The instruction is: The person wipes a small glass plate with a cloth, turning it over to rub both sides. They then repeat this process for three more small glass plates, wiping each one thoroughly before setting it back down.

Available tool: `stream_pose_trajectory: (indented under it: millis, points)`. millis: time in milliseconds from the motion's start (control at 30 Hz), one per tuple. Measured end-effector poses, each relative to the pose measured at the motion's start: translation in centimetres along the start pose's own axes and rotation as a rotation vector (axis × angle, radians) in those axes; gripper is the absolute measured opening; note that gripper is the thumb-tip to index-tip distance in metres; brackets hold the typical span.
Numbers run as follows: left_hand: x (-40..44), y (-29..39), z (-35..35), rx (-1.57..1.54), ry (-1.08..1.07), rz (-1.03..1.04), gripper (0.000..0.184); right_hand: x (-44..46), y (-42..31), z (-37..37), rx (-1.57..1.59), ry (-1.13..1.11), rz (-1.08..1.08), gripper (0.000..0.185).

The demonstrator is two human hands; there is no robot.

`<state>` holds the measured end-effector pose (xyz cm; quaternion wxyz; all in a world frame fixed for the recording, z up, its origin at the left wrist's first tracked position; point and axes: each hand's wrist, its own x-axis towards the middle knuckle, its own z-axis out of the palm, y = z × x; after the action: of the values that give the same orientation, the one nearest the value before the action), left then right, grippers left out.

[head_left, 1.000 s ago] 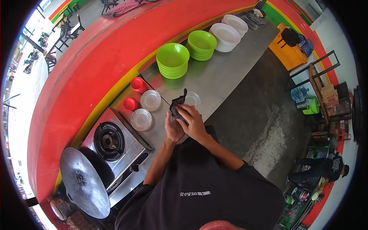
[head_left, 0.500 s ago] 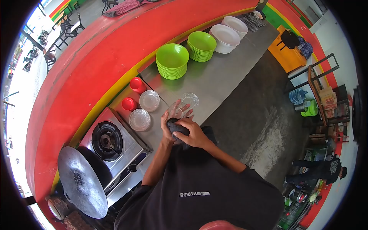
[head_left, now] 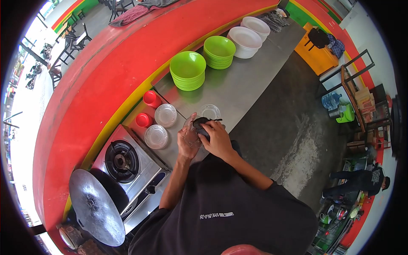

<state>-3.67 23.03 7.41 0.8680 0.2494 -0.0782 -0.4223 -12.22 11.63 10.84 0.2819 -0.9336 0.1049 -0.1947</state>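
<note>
Held in my left hand [head_left: 185, 146] is a clear glass saucer [head_left: 191, 135], its face partly covered by fingers and cloth. My right hand [head_left: 219, 142] grips a dark cloth [head_left: 199, 123] and presses it against the upper part of the saucer. Just beyond my hands, another clear saucer [head_left: 210, 111] lies on the steel counter. To the left are two more sets of clear saucers, one farther back [head_left: 165, 115] and one nearer [head_left: 156, 136]. Two red cups [head_left: 151, 98] stand beside them along the wall.
Green bowls [head_left: 188, 71] and white bowls [head_left: 245, 40] stand stacked along the counter [head_left: 250, 80], with cutlery [head_left: 275, 20] at its far end. A gas stove [head_left: 127, 170] and a large wok [head_left: 95, 208] are at left. Another person [head_left: 361, 182] stands at far right.
My right hand and the cloth have shifted up from the saucer's lower part to its upper part. The saucer has turned in my left hand, and the camera view has tilted slightly.
</note>
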Motion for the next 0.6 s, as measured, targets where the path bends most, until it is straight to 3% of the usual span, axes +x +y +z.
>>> stream_pose_trajectory:
  millis: [133,233,333,433,567,600]
  points:
    - [0.1,-0.1,0.0,-0.019,-0.016,-0.009,0.077,-0.8,-0.7,-0.4,0.1,-0.055,0.077,0.033]
    - [-0.2,0.2,1.2,0.055,0.076,-0.015,0.077,-1.0,-0.3,-0.6,0.273,-0.2,0.066,0.033]
    - [0.1,-0.5,1.0,-0.016,0.018,-0.053,0.081,-0.9,-0.7,-0.3,0.56,-0.265,0.058,0.038]
    - [0.1,-0.8,1.4,-0.03,-0.007,-0.12,0.08,-0.1,-1.6,-0.4,0.724,-0.163,0.095,0.038]
    - [0.2,-1.0,1.6,-0.051,-0.033,-0.08,0.068,1.2,-1.6,0.5,0.605,0.153,0.073,0.032]
    - [0.1,-1.0,1.6,0.004,0.048,-0.069,0.069,1.4,-1.2,0.6,0.532,0.175,0.074,0.031]
